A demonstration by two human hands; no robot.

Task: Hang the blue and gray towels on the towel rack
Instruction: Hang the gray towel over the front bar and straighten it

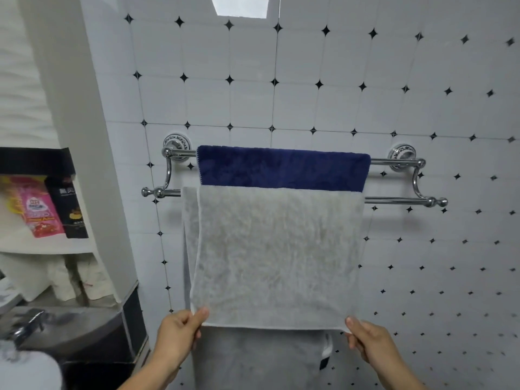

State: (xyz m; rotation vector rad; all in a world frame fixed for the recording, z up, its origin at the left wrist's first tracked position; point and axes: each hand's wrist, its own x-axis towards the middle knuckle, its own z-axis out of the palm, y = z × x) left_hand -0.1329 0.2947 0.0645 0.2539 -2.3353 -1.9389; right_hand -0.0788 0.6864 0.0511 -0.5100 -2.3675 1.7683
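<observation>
Squaring the gray towel on the front bar.

The blue towel hangs over the upper, rear bar of the towel rack, and the gray one is draped over the lower, front bar. Your left hand pinches its lower left corner and your right hand pinches the lower right. Draw both corners down evenly so the hem sits level. Line it up with the back flap peeking out at the left, then release both together.
</observation>
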